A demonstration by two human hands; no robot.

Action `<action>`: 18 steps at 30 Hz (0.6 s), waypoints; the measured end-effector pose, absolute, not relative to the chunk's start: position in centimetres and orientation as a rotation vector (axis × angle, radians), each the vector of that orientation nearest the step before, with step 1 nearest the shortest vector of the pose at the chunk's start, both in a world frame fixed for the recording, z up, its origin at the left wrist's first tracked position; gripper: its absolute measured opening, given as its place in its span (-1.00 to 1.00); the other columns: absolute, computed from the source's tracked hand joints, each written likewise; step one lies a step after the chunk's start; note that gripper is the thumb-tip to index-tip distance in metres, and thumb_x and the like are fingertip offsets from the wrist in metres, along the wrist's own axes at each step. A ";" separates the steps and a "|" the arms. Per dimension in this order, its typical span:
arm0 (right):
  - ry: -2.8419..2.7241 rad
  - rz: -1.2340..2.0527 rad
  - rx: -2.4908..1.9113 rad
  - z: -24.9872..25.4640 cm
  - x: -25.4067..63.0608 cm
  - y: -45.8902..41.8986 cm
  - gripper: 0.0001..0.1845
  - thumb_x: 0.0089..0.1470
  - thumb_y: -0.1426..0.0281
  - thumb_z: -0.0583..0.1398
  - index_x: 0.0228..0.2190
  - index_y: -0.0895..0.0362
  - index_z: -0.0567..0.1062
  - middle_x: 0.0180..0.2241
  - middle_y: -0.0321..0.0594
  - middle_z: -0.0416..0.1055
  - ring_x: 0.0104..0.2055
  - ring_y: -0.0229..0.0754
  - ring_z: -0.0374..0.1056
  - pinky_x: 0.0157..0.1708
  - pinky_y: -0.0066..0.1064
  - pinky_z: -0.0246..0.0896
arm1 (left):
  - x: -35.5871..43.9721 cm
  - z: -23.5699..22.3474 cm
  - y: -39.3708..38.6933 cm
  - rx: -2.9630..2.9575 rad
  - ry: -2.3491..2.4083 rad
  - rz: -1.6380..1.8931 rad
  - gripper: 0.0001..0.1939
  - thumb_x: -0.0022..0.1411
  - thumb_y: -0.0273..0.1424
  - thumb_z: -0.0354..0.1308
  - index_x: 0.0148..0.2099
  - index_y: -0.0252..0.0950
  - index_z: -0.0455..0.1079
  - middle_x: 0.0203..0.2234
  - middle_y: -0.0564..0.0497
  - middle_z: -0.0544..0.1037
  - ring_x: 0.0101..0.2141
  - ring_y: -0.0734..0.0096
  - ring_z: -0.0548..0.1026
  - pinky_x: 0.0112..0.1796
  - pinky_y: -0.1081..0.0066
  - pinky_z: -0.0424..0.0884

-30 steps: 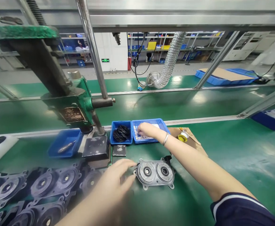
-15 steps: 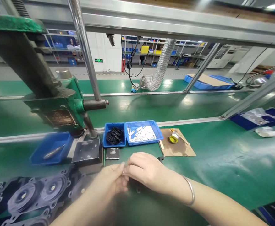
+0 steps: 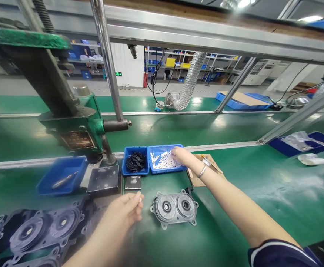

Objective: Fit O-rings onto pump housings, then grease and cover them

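Green bench mat [image 3: 261,193] spans the whole near field; a raised metal rail runs across behind the trays and bounds the reach at the back. Green hand press [image 3: 75,122] stands at back left, its black base plate [image 3: 104,179] just left of the trays; its column and lever crowd that side.

Stack of dark cast housings [image 3: 31,233] fills the near left corner, blurred. These look like stock waiting, judged from the pile.

One grey housing plate with two bearing seats [image 3: 174,207] lies flat on the mat, centre, apart from both hands. Both seats appear to hold bearings already; whether small parts are fitted I cannot tell.

Blue tray of small white parts [image 3: 165,160] sits behind it, touching the blue tray of black O-rings [image 3: 135,162]. Brown card [image 3: 197,178] with a yellow tin lies just right of them, partly under the forearm.

Right hand [image 3: 184,157] reaches into the white-parts tray, fingers curled down on the parts; what it grips is hidden.

Left hand [image 3: 124,212] hovers just left of the plate, fingertips pinching a small white part [image 3: 140,199].

Open mat to the right of the plate; left side tight.
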State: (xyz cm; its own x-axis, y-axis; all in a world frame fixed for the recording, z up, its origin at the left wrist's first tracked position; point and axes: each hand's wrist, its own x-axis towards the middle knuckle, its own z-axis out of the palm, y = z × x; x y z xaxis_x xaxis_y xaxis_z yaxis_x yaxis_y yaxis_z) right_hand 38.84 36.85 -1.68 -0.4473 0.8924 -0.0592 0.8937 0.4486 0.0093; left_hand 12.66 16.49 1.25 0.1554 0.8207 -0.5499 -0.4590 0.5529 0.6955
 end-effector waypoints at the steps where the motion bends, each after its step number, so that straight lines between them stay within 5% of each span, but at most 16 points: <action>1: 2.585 -0.033 1.618 -2.4 39.2 37.4 -0.84 0.29 0.40 0.23 -0.17 0.26 0.48 -0.18 -0.14 0.43 -0.19 -0.13 0.42 -0.15 -0.22 0.41 | 12.6 1.3 16.4 0.422 1.058 0.948 -0.55 -0.17 -0.15 0.50 -0.34 -0.40 0.54 -0.51 0.06 0.46 -0.53 0.63 0.37 -0.46 0.61 0.41; 11: 2.572 -0.109 1.650 -4.1 40.4 37.6 -0.80 0.31 0.34 0.22 -0.14 0.23 0.47 -0.13 -0.13 0.41 -0.13 -0.10 0.39 -0.09 -0.18 0.37 | 12.9 1.8 15.8 0.406 1.030 0.902 -0.53 -0.23 -0.22 0.54 -0.28 -0.40 0.56 -0.44 -0.02 0.53 -0.42 0.52 0.48 -0.34 0.58 0.48; 18: 2.820 -0.504 1.778 -2.6 40.4 36.6 -0.87 0.28 0.38 0.23 -0.24 0.23 0.48 -0.21 -0.19 0.43 -0.23 -0.18 0.40 -0.15 -0.25 0.37 | 13.2 2.0 15.4 0.375 0.973 0.927 -0.62 -0.19 -0.29 0.54 -0.36 -0.36 0.51 -0.56 0.10 0.42 -0.54 0.63 0.40 -0.44 0.62 0.46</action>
State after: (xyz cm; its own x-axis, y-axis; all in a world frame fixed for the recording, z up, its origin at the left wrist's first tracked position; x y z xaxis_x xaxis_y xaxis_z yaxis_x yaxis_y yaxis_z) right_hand 40.42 36.56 -2.58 -0.4249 0.9046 0.0350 0.8364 0.4071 -0.3672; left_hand 13.25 15.36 1.98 0.2337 0.8089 -0.5395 -0.4997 0.5759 0.6470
